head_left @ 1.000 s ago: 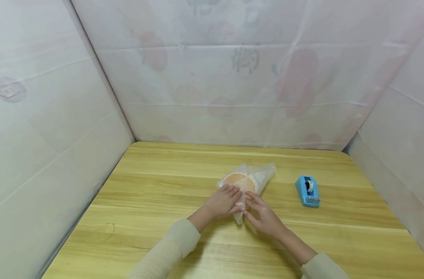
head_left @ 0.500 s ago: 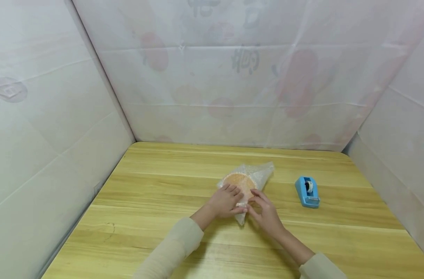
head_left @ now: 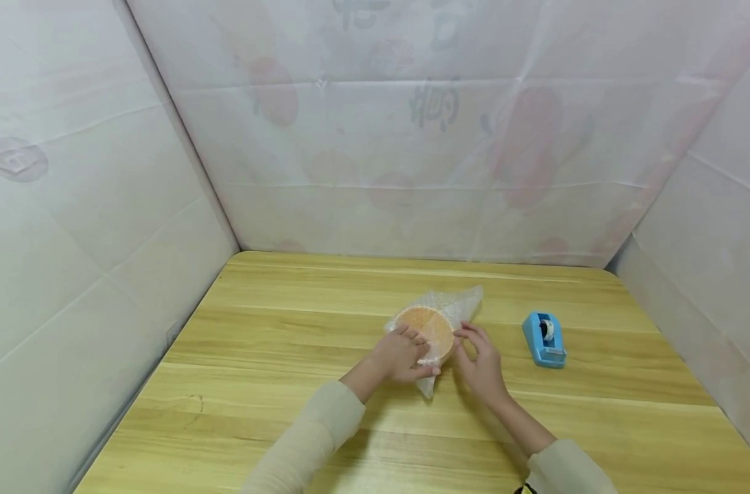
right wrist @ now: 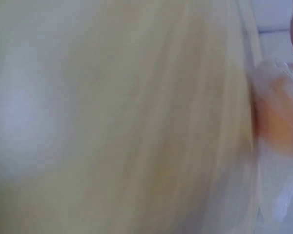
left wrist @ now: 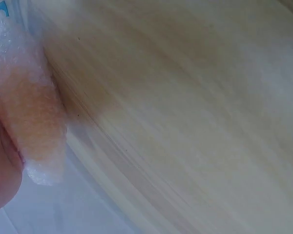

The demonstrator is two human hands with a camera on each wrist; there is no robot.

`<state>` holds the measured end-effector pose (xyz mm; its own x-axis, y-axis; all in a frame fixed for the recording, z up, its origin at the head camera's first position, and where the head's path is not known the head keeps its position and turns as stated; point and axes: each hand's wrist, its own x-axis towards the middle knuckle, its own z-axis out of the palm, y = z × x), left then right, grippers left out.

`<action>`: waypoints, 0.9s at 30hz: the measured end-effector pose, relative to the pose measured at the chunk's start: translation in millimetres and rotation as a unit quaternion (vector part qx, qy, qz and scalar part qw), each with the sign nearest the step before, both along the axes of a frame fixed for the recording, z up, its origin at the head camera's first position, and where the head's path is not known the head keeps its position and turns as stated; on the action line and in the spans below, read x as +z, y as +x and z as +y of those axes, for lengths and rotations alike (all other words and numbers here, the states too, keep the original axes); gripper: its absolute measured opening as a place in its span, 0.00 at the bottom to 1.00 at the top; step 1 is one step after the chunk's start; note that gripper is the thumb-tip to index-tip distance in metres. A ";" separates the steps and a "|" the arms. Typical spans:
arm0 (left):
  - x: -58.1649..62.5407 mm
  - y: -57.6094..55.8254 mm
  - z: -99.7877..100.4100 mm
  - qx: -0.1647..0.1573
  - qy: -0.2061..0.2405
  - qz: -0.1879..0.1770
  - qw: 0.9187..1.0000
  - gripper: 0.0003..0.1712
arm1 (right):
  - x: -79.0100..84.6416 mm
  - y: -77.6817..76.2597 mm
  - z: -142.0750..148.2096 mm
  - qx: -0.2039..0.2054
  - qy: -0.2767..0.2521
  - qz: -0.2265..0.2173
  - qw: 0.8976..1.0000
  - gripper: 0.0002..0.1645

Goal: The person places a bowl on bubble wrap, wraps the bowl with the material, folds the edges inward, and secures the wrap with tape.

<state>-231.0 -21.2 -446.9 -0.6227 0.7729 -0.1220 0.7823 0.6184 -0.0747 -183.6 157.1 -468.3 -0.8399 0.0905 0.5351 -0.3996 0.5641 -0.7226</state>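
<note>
A round orange object [head_left: 425, 321] with a pale scalloped rim lies on the table inside clear bubble wrap [head_left: 464, 303]. One tail of the wrap points to the back right, a shorter one toward the front. My left hand [head_left: 397, 355] rests over the near left of the bundle, fingers stretched out across it and thumb toward the front tail. At the bundle's right edge, the thumb and fingertips of my right hand [head_left: 482, 367] pinch the wrap close by the rim. In the left wrist view the wrapped orange side [left wrist: 31, 112] shows beside the palm.
To the right of the bundle stands a blue tape dispenser [head_left: 544, 339] with a roll of tape in it. The wooden table [head_left: 276, 329] is bounded by pale cloth walls [head_left: 350, 219] at the back and both sides.
My right hand has moved from the front tail up along the bundle's right edge, away from my left thumb. My left hand stays pressed on the bundle, shifted very slightly right.
</note>
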 end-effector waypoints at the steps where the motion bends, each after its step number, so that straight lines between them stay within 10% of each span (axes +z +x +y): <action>1: -0.1 -0.2 0.1 0.000 0.003 0.000 1.000 0.40 | 2.3 -2.7 1.3 -0.016 -0.029 -0.032 0.999 0.11; 4: -1.8 -1.4 0.0 0.001 0.011 0.000 1.000 0.39 | 10.1 -13.6 6.7 -0.061 -0.122 -0.162 0.977 0.20; 8: -1.7 -3.1 0.2 0.007 0.021 -0.010 1.000 0.38 | 17.7 -32.8 17.8 -0.055 -0.244 -0.319 0.914 0.32; 14: 1.8 -3.6 0.9 0.015 0.024 -0.031 0.999 0.37 | 19.4 -56.8 31.1 0.013 -0.422 -0.374 0.826 0.39; 17: 2.7 -3.1 1.6 0.018 0.025 -0.037 0.999 0.37 | 18.3 -65.0 34.8 0.025 -0.450 -0.370 0.812 0.39; 27: 1.5 -1.9 1.1 0.029 0.026 -0.052 0.998 0.37 | 16.9 -76.8 35.3 0.029 -0.443 -0.368 0.817 0.43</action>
